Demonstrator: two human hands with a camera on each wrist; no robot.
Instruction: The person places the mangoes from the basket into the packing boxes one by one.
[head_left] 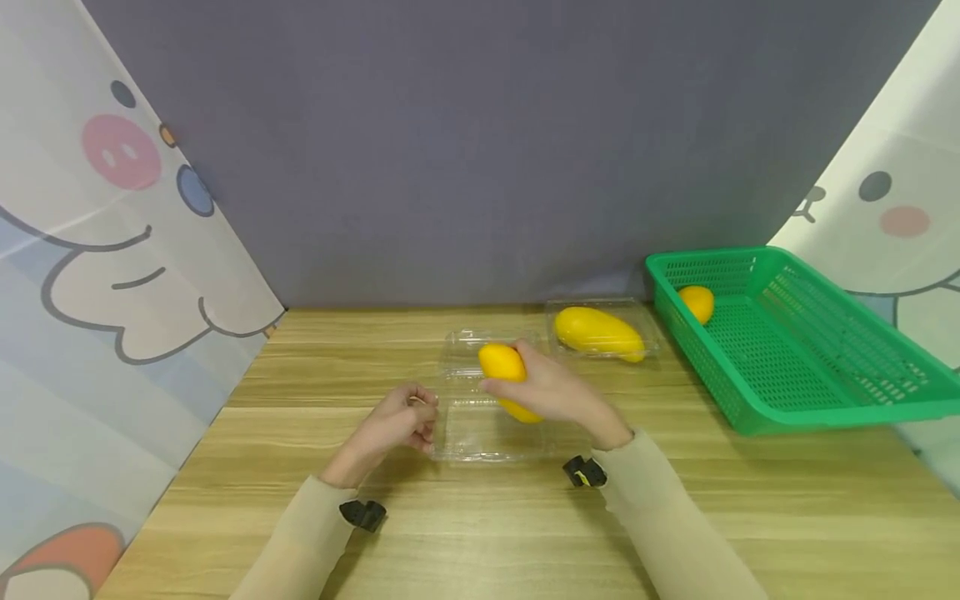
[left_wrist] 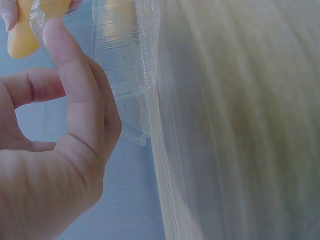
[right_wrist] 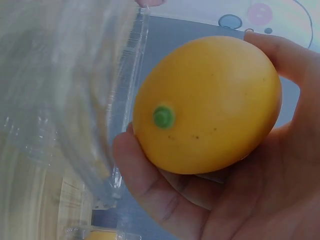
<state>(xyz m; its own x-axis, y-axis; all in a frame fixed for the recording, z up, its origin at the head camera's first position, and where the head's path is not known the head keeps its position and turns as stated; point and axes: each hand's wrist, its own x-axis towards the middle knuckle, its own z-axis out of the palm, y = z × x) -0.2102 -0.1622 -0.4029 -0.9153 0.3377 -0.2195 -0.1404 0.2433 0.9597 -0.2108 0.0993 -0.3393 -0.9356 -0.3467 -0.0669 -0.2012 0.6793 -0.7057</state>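
Observation:
In my right hand (head_left: 551,387) I grip a yellow oblong fruit (right_wrist: 210,105) around its middle, its end with a green stem nub facing the right wrist camera. The fruit is tilted over a clear plastic clamshell box (head_left: 480,429), whose lid lies folded back toward the wall. My left hand (head_left: 397,421) is at the box's left side, its bent fingers (left_wrist: 82,95) pinching the thin rim. The left thumb tip is hidden behind the index finger in the left wrist view.
Behind to the right, a second clear box (head_left: 648,329) holds a larger yellow fruit (head_left: 596,331). A green basket (head_left: 757,417) with an orange-yellow fruit (head_left: 697,304) stands on the right side of the wooden table (head_left: 300,400). A grey wall (head_left: 450,167) bounds the back.

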